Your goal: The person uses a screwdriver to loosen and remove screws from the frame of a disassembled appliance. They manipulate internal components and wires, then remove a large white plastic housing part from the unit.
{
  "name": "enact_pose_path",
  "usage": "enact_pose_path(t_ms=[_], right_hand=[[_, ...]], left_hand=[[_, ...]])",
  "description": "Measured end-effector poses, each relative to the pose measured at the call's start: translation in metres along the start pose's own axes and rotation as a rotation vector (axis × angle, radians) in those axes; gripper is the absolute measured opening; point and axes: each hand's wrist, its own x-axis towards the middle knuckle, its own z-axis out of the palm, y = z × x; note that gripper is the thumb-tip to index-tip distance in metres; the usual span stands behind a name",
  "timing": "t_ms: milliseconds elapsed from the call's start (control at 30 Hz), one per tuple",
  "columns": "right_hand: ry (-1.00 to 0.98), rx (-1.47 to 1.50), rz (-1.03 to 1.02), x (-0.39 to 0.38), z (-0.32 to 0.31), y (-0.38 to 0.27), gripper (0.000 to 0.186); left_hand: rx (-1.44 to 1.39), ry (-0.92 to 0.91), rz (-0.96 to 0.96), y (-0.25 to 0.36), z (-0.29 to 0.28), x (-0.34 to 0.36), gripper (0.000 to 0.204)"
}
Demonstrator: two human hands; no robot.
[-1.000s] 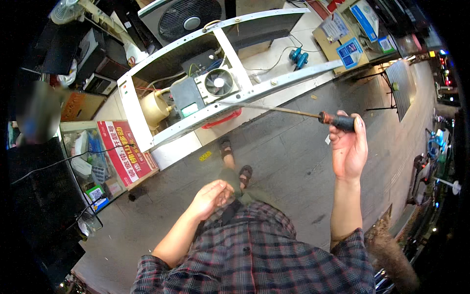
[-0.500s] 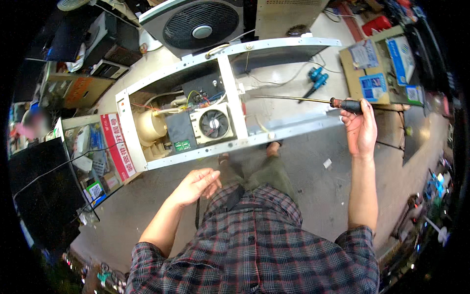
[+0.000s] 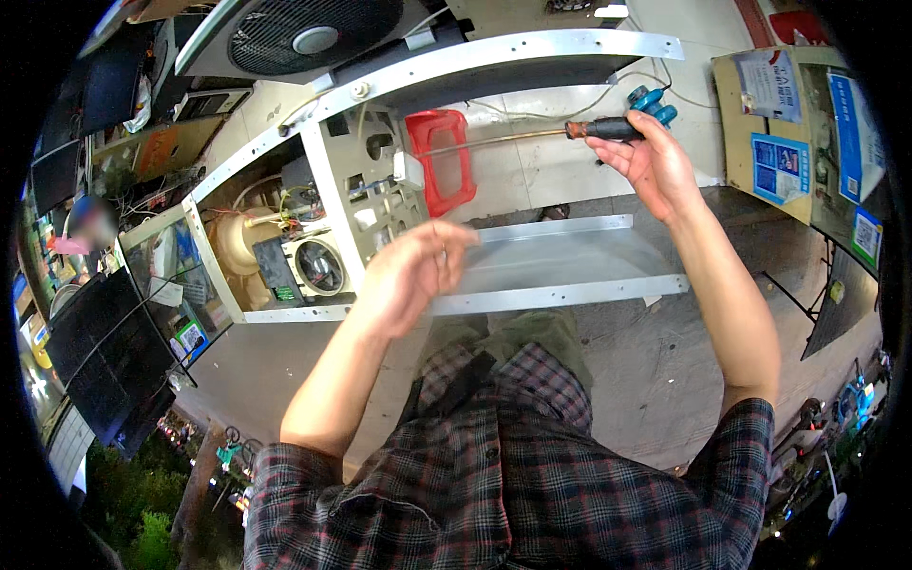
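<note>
Grey floor (image 3: 627, 351) borders the metal appliance frame (image 3: 339, 195); right hand (image 3: 657, 171) grips a screwdriver (image 3: 605, 128), left hand (image 3: 415, 266) curls, its hold unclear.

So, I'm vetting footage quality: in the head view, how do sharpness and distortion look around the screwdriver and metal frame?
Head view: the screwdriver reads fairly sharp, while the left grip looks slightly smeared; head view again: the metal frame bows along its far side under fisheye distortion, and the picture's corners fall to black.

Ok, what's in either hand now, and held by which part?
The right hand holds a screwdriver by its dark handle; nothing shows in the partly blurred left hand.
</note>
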Motion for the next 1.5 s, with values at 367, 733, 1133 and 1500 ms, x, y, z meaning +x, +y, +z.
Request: enact_pose_path(t_ms=[367, 733, 1133, 1500], right_hand=[[-0.131, 0.027, 0.026, 0.067, -0.014, 0.034, 0.044], [-0.027, 0.074, -0.059, 0.078, -0.049, 0.048, 0.036], [0.082, 0.208, 0.045, 0.039, -0.114, 0.074, 0.021], [0.028, 0.226, 0.015, 0.037, -0.125, 0.072, 0.025]], left_hand=[[-0.446, 0.354, 0.155, -0.002, -0.029, 0.147, 0.026], [-0.331, 0.495, 0.018, -0.010, -0.011, 0.137, 0.031], [-0.071, 0.320, -0.074, -0.008, -0.011, 0.123, 0.037], [-0.025, 0.378, -0.075, -0.008, -0.020, 0.124, 0.019]])
